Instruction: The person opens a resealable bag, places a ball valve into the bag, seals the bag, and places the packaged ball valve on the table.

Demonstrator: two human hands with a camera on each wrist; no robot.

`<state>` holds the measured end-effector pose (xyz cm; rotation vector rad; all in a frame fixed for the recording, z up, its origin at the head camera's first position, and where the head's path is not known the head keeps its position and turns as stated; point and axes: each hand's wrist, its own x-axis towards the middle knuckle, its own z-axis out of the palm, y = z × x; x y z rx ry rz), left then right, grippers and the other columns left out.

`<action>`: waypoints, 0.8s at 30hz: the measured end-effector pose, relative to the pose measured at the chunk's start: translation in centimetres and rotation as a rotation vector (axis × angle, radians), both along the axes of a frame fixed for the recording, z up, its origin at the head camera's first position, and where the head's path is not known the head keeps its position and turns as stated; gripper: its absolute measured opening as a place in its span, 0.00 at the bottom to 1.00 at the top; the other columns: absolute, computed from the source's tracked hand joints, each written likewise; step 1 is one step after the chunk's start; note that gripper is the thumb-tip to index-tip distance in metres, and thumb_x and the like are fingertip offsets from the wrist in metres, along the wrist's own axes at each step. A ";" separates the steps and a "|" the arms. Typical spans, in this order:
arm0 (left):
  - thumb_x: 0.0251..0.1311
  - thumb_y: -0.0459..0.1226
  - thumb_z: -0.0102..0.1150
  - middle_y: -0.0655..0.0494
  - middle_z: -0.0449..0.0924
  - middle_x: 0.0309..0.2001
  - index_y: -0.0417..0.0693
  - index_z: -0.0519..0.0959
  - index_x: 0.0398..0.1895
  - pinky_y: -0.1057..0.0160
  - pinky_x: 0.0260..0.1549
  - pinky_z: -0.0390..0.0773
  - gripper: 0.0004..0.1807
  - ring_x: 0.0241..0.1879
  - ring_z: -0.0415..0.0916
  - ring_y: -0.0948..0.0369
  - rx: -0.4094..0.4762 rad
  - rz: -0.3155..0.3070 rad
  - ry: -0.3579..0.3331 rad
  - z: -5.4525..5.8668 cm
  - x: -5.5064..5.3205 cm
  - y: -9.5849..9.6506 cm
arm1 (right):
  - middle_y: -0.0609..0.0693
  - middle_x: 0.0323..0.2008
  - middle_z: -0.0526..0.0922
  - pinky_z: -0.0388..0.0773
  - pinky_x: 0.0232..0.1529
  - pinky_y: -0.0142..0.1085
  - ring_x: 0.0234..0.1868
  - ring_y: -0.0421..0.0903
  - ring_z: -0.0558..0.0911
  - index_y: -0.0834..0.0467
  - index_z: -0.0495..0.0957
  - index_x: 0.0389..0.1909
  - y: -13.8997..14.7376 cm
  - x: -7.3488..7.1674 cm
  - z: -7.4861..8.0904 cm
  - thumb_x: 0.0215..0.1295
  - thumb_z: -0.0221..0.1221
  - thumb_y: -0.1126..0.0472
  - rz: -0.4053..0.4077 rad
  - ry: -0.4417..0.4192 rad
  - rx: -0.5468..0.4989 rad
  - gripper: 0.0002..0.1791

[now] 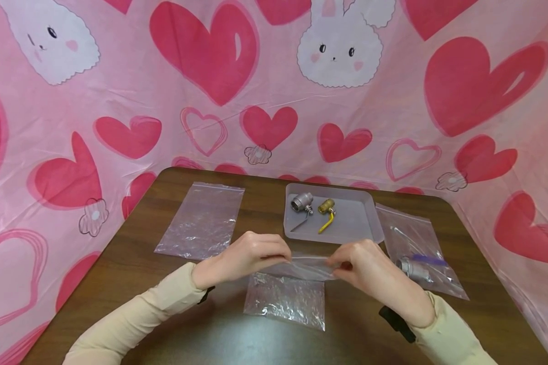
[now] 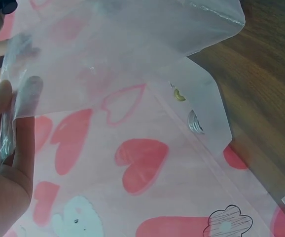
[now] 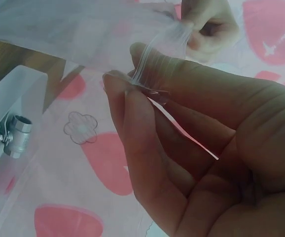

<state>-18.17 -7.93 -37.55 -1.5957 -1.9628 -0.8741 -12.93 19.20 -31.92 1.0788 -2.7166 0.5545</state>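
A clear zip-lock bag (image 1: 285, 301) is stretched between both hands over the middle of the table. My left hand (image 1: 251, 256) pinches its top left corner between thumb and fingers. On the other side, my right hand (image 1: 367, 266) pinches the top right corner; the zip strip (image 3: 145, 61) runs by its thumb in the right wrist view. The bag looks flat, and nothing shows inside it. Beyond the hands, a grey ball valve (image 1: 302, 202) and a brass ball valve (image 1: 327, 206) with a yellow lever lie in a shallow translucent tray (image 1: 356, 228).
Another zip-lock bag (image 1: 205, 218) lies flat at the table's left. To the right of the tray is a bag (image 1: 406, 230) holding a metal ball valve (image 1: 415, 269) with a blue-purple lever. A pink heart-printed cloth (image 1: 274, 76) hangs behind the wooden table (image 1: 132, 263).
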 end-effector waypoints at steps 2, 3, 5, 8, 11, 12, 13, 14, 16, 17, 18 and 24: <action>0.60 0.33 0.66 0.61 0.85 0.35 0.49 0.84 0.35 0.80 0.40 0.79 0.02 0.36 0.81 0.71 -0.005 -0.020 0.010 0.0 0.1 0.0 | 0.45 0.28 0.89 0.79 0.25 0.27 0.25 0.31 0.81 0.57 0.89 0.31 0.0 0.0 0.1 0.46 0.72 0.72 -0.019 -0.018 -0.003 0.11; 0.60 0.33 0.67 0.60 0.85 0.35 0.48 0.84 0.35 0.80 0.40 0.79 0.02 0.36 0.82 0.71 -0.005 -0.028 0.011 0.0 0.1 0.0 | 0.45 0.28 0.89 0.79 0.25 0.27 0.25 0.30 0.81 0.57 0.89 0.31 0.1 0.0 0.1 0.46 0.72 0.72 -0.027 -0.024 -0.003 0.11; 0.58 0.33 0.68 0.60 0.85 0.35 0.48 0.84 0.35 0.80 0.40 0.79 0.03 0.36 0.82 0.71 0.000 -0.029 0.006 0.0 0.1 0.0 | 0.45 0.28 0.89 0.79 0.25 0.27 0.25 0.30 0.81 0.57 0.89 0.31 0.1 0.0 0.1 0.46 0.72 0.72 -0.034 -0.033 -0.003 0.10; 0.57 0.32 0.69 0.60 0.85 0.34 0.48 0.84 0.34 0.81 0.39 0.78 0.04 0.36 0.82 0.71 0.017 -0.016 -0.036 0.1 0.1 0.0 | 0.44 0.28 0.89 0.78 0.26 0.26 0.25 0.30 0.80 0.57 0.89 0.31 0.1 0.1 0.1 0.46 0.72 0.72 -0.030 -0.034 0.000 0.10; 0.59 0.32 0.67 0.61 0.85 0.34 0.49 0.84 0.34 0.81 0.38 0.78 0.03 0.35 0.81 0.71 0.016 -0.002 -0.077 0.1 0.0 -0.3 | 0.45 0.29 0.89 0.78 0.26 0.25 0.25 0.29 0.80 0.57 0.89 0.32 0.0 0.1 0.2 0.47 0.72 0.72 -0.026 -0.041 0.005 0.10; 0.61 0.33 0.66 0.61 0.85 0.34 0.49 0.83 0.34 0.81 0.38 0.78 0.02 0.35 0.81 0.71 0.010 -0.003 -0.085 0.2 0.0 -0.3 | 0.45 0.29 0.89 0.78 0.25 0.25 0.25 0.29 0.80 0.57 0.89 0.32 0.1 0.1 0.2 0.47 0.72 0.72 -0.023 -0.039 0.007 0.11; 0.62 0.33 0.65 0.61 0.84 0.34 0.49 0.83 0.34 0.81 0.38 0.78 0.01 0.35 0.80 0.71 0.001 -0.004 -0.086 0.2 0.0 -0.4 | 0.45 0.29 0.89 0.77 0.25 0.25 0.25 0.30 0.80 0.57 0.89 0.32 0.1 0.1 0.2 0.46 0.72 0.72 -0.019 -0.036 0.008 0.11; 0.63 0.33 0.64 0.61 0.84 0.34 0.49 0.83 0.35 0.81 0.38 0.78 0.01 0.35 0.80 0.71 -0.009 -0.006 -0.082 0.2 0.0 -0.4 | 0.45 0.29 0.89 0.77 0.25 0.24 0.25 0.30 0.80 0.58 0.89 0.32 0.1 0.1 0.2 0.46 0.72 0.72 -0.015 -0.030 0.010 0.11; 0.64 0.33 0.63 0.61 0.84 0.34 0.49 0.83 0.35 0.81 0.39 0.78 0.01 0.35 0.80 0.71 -0.025 -0.017 -0.069 0.2 0.1 -0.4 | 0.46 0.29 0.90 0.75 0.24 0.23 0.25 0.31 0.80 0.58 0.89 0.32 0.2 0.0 0.2 0.46 0.72 0.71 -0.016 -0.024 0.017 0.11; 0.63 0.33 0.64 0.61 0.84 0.35 0.49 0.83 0.35 0.80 0.39 0.78 0.02 0.36 0.80 0.71 -0.030 -0.023 -0.061 0.2 0.1 -0.4 | 0.46 0.30 0.90 0.74 0.23 0.23 0.25 0.31 0.80 0.58 0.89 0.32 0.2 0.0 0.3 0.46 0.72 0.71 -0.019 -0.029 0.017 0.11; 0.63 0.33 0.64 0.60 0.84 0.35 0.49 0.83 0.36 0.80 0.39 0.78 0.02 0.36 0.80 0.71 -0.035 -0.027 -0.055 0.3 0.1 -0.4 | 0.46 0.30 0.90 0.74 0.23 0.23 0.25 0.31 0.80 0.58 0.89 0.33 0.3 -0.1 0.3 0.46 0.72 0.71 -0.021 -0.031 0.017 0.11; 0.59 0.31 0.67 0.59 0.85 0.34 0.48 0.83 0.35 0.81 0.37 0.78 0.03 0.35 0.81 0.70 -0.014 0.006 -0.104 0.2 0.1 -0.4 | 0.46 0.30 0.90 0.73 0.23 0.23 0.25 0.29 0.79 0.58 0.90 0.33 0.5 -0.1 0.5 0.48 0.72 0.71 -0.042 -0.063 0.016 0.10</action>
